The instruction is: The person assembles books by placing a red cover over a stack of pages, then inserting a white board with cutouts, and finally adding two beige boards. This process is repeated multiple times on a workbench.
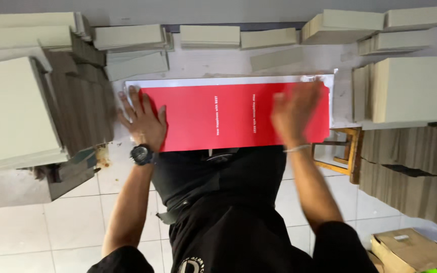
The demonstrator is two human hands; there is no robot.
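**Both hands flat on a red sheet at the bench**

A long red sheet (218,114) lies across the middle of the frame on a white bench (213,63), with a pale, shiny backing (228,80) showing as a border along its top and right edges. The left hand (142,121) rests on the sheet's left end, fingers spread and palm down, gripping nothing; a black watch (141,154) sits on that wrist. The right hand (294,114) lies open on the sheet toward its right end (it is blurred, so finger detail is hard to read) and a thin bracelet (297,148) circles that wrist. The 2 hands are well apart, 1 near each end.

Stacks of grey board (16,106) fill the left of the frame, more pale boards (208,36) line the top edge, and further stacks (416,88) stand at the right. A wooden stool (342,151) shows below the bench at right, and a cardboard box (410,250) sits on the tiled floor (41,227) at lower right.
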